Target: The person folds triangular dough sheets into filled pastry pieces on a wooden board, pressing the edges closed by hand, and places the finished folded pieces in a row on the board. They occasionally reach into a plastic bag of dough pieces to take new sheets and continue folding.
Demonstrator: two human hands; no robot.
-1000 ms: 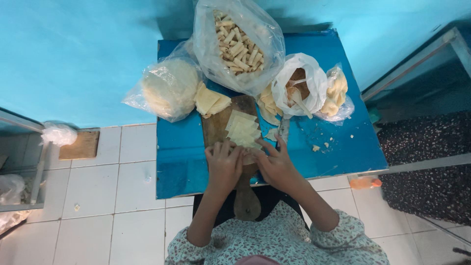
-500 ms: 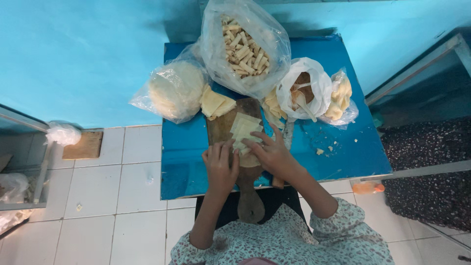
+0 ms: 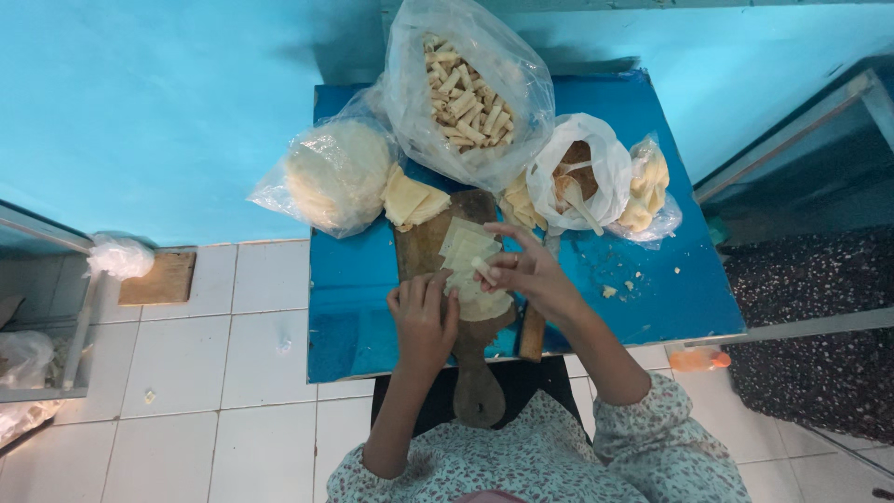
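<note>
Head view: the right hand (image 3: pixel 526 270) has lifted off the wrapper stack (image 3: pixel 468 265) on the wooden board (image 3: pixel 470 354), now pinching a small pale filling stick (image 3: pixel 483 270). The left hand (image 3: pixel 424 317) stays flat, fingers spread, at the stack's edge, so a wrap looks underway.

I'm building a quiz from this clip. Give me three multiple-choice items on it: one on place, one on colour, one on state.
1. Where is the bag of rolled sticks?
A. at the table's far edge
B. on the floor
C. in the lap

2. What colour is the table?
A. red
B. blue
C. white

3. What is the left hand doing?
A. hanging at the side
B. gripping a bag
C. resting flat on the wooden board

Answers: 1 A, it stands by the wall; 2 B, its top is blue; 3 C, its palm lies beside the pale wrappers.
</note>
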